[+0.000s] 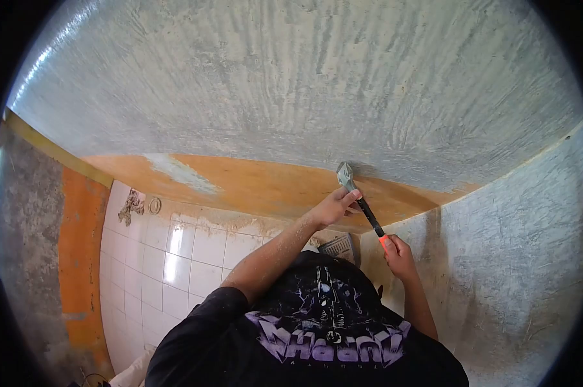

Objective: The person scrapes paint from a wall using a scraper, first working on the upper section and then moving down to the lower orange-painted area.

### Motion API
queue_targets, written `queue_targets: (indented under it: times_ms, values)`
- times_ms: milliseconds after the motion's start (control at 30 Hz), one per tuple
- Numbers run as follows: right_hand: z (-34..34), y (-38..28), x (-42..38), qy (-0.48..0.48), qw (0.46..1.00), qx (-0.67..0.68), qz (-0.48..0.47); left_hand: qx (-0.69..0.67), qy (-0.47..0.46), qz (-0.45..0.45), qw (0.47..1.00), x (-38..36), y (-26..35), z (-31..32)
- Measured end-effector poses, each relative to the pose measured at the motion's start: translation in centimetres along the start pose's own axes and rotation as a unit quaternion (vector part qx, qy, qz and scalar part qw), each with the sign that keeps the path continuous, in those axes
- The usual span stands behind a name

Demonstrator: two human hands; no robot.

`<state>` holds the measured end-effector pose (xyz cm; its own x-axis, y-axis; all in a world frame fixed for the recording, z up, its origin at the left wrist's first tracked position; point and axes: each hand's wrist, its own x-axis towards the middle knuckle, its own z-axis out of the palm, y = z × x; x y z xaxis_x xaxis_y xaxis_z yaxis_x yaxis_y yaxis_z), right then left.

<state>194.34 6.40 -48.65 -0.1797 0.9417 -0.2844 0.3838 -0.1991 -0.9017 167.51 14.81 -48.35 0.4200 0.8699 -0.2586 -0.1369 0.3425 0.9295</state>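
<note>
A long scraper-like tool [367,211] has a grey metal head, a black shaft and an orange-red grip. Its head [345,173] is against the wall, where grey scraped surface meets orange paint [259,184]. My left hand [336,207] is closed around the tool just below the head. Lower down, my right hand [400,257] wraps round the orange-red grip. The tool slants from upper left to lower right between both hands.
White floor tiles [203,248] lie below the wall, with a crumpled cloth [131,205] and a ring-shaped object [154,205] at left. A grey ribbed object [340,248] sits by the wall's foot. Another scraped wall [498,258] stands at right.
</note>
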Motion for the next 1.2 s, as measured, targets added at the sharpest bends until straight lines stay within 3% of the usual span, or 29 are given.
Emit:
queue_targets:
  times_ms: [467,1000,1200]
  values:
    - [0.5,-3.1,-1.0,0.085,0.977,-0.176,-0.079,-0.032,0.010,0.015,0.999,-0.6,-0.1,0.1]
    - [2.1,-2.3,-0.7,0.082,0.981,-0.164,-0.066,-0.046,0.055,0.030,0.997,-0.7,-0.7,0.4]
    - [3.4,-2.2,-0.5,0.095,0.980,-0.157,-0.074,-0.111,0.031,0.034,0.993,-0.5,-1.5,-0.3]
